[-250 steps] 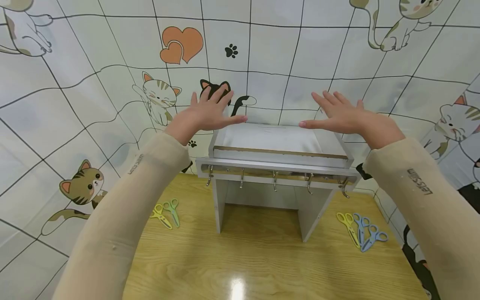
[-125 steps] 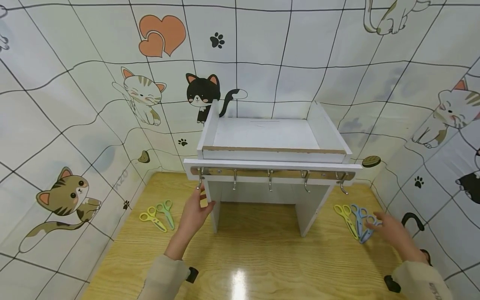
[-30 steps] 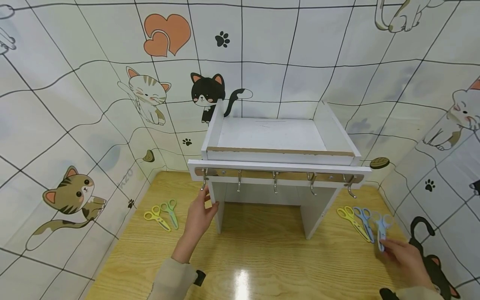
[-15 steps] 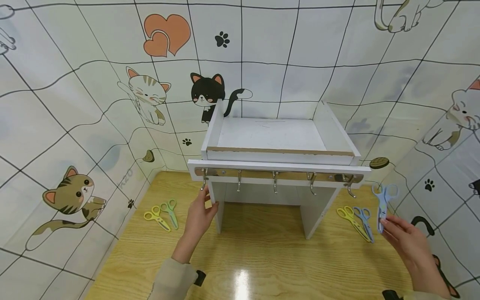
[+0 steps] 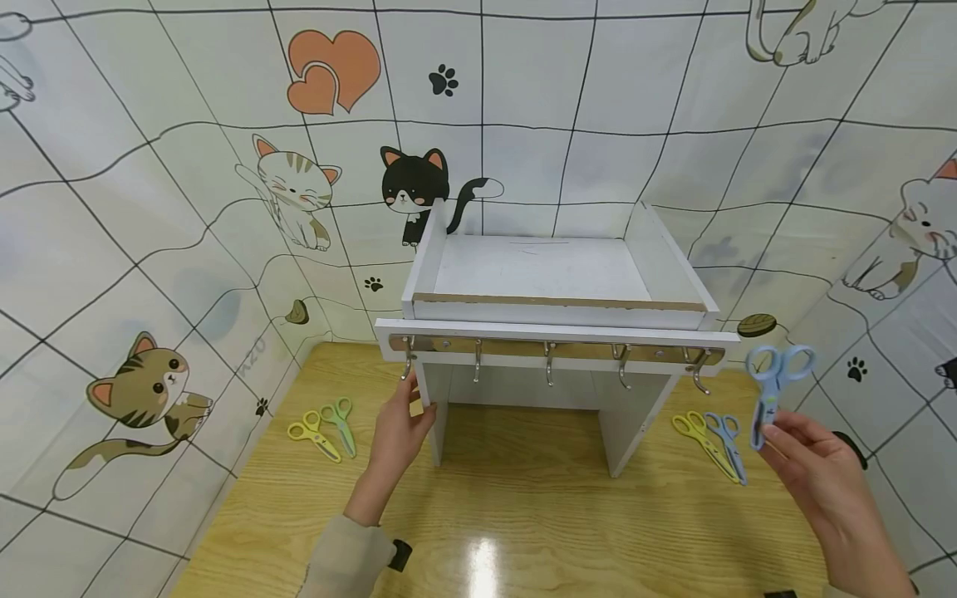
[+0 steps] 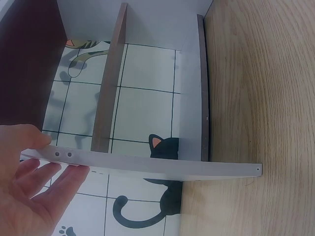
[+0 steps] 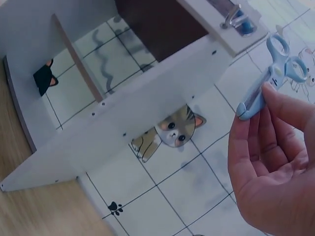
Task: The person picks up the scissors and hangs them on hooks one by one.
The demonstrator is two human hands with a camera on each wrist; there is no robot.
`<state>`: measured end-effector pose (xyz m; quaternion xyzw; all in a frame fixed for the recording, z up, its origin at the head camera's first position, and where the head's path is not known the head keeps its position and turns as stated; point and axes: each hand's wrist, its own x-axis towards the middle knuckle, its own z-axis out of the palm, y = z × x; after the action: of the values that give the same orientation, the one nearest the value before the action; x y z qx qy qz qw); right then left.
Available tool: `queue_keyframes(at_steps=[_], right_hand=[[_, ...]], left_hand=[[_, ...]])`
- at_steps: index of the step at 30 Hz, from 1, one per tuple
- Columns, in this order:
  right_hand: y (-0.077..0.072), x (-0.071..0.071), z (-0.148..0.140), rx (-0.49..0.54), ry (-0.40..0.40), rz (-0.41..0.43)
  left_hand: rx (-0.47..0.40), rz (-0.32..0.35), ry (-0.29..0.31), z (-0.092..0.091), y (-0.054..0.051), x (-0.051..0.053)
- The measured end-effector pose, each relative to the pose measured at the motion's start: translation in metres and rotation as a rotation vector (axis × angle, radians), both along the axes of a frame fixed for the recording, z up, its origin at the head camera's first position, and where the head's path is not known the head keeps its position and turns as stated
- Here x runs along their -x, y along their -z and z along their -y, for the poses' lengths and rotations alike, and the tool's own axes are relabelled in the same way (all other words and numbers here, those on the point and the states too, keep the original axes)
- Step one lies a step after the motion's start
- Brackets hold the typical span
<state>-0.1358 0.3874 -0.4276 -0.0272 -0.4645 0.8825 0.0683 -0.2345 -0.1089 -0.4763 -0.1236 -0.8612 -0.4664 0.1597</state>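
R hand (image 5: 826,477) pinched blue scissors (image 5: 771,380) at blade end (image 7: 252,104), R of rack (image 5: 516,328); scissors had just risen higher, thus clear of bench (image 5: 568,531). L hand (image 5: 396,436) gripped rack's L panel (image 6: 157,168) edge.

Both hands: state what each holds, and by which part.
Right hand pinches blue scissors by the blade end; left hand grips the white shelf unit by its left side panel, at the front edge.

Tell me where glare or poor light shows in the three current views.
Head: bright, with a white glare patch on the tabletop near the picture's bottom edge; left wrist: dimmer, little detail in the dark panel; right wrist: slightly hazy, shine on the metal hook, blue scissors clear enough.
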Motion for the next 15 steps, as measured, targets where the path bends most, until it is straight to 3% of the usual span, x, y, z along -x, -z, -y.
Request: queue_keyframes(at_steps=[8,15], right_hand=[[-0.004,-0.007,0.013,-0.205,-0.121,-0.171],[-0.002,-0.007,0.023,-0.373,-0.159,-0.144]], left_hand=[[0.002,0.001,-0.004,0.0,0.0,0.0],[0.009,0.0,-0.01,0.0,0.0,0.0]])
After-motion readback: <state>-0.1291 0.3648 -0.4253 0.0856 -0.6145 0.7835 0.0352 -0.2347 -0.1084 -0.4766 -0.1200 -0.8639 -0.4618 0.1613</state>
